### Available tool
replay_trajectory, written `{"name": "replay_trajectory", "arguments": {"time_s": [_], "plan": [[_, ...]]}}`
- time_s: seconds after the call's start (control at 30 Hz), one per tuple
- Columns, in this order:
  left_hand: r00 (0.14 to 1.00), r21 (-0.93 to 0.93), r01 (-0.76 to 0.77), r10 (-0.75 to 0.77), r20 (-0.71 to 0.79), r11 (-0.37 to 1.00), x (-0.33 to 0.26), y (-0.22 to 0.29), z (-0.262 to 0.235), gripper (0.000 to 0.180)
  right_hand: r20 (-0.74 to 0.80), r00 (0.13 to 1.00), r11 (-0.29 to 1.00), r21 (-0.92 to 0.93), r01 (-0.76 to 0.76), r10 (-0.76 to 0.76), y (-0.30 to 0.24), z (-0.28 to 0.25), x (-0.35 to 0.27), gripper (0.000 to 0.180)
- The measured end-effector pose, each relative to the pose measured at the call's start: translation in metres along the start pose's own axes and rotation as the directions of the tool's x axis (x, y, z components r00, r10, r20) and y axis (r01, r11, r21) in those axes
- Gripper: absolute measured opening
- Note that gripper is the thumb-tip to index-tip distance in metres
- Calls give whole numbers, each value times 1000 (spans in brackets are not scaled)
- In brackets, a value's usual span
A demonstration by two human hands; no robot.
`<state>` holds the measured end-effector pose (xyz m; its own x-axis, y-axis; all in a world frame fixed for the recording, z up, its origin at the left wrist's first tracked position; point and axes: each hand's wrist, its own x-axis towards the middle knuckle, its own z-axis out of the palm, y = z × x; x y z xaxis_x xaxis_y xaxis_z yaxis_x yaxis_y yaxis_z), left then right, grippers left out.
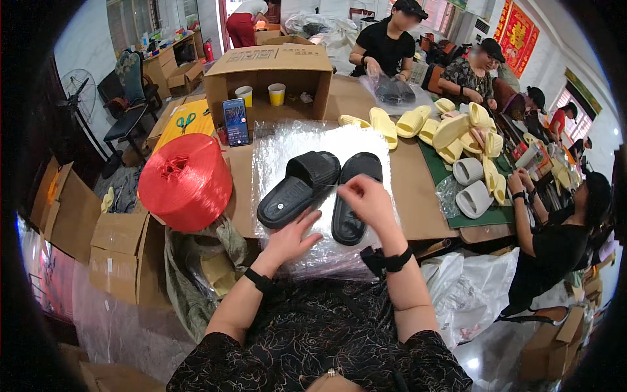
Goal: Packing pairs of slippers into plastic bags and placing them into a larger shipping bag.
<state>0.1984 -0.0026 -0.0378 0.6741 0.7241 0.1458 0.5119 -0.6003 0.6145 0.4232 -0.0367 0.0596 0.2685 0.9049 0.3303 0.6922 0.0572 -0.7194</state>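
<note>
Two black slide slippers lie side by side on a stack of clear plastic bags (pixel 271 147). The left slipper (pixel 287 199) is tilted, its heel end toward me at the lower left. My left hand (pixel 294 238) is at this slipper's near side, fingers stretched and thumb apart; some fingertips are hidden at its edge. Over the right slipper (pixel 348 225), my right hand (pixel 369 199) is pinched at the inner edge of its strap. A faint thin line runs from that pinch toward the left slipper; what the fingers hold is too small to tell.
A red twine roll (pixel 185 183) and a phone (pixel 236 122) stand at left. Behind is an open carton (pixel 268 62) with cups. Yellow slippers (pixel 450 134) and grey slippers (pixel 473 199) pile at right. A person (pixel 388 46) handles a bagged item opposite; another person (pixel 555 242) works at right.
</note>
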Motion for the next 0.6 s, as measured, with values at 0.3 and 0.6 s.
{"name": "replay_trajectory", "arguments": {"time_s": [0.3, 0.6], "plan": [[1000, 65, -24, 24, -8, 998, 2, -4, 8, 65, -138, 987, 907, -422, 14, -80, 9, 29, -39, 49], [997, 118, -75, 76, -2, 990, 8, -6, 2, 65, -138, 961, 895, -351, -275, 241, 51, 22, -76, 72]]}}
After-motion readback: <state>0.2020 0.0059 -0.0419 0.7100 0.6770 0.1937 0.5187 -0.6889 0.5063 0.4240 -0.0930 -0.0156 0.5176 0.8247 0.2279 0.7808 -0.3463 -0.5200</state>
